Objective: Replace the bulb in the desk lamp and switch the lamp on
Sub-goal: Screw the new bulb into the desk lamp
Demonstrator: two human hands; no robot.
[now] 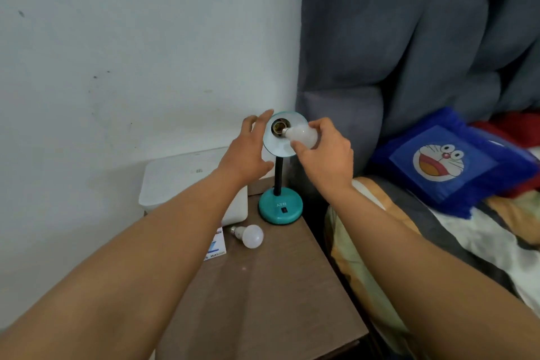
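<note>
Bulb (302, 135) is at the shade mouth, screw cap pointing at the socket (279, 127) at its 10 o'clock. Cap is at the socket's edge; can't tell if the threads are engaged. Right hand (327, 155) is clamped on the glass end, fingertips around the globe, leaving the cap free to enter and the wrist free to twist.

Shade (280, 146) is tilted up toward the camera, so the socket is visible for lining up. Left hand (248, 152) is open at the shade's 9 o'clock, fingers spread along the rim, likely bracing the head against the twist; can't confirm contact.

Lamp base (280, 205) sits on the nightstand (263, 286) at 6 o'clock of the shade, switch (284, 209) facing front, easy reach. Lamp is unlit.

Second bulb (248, 235) lies loose at the base's 7 o'clock, out of the way. Which one is the old bulb isn't visible. A box (215, 245) is at its 9 o'clock.
</note>
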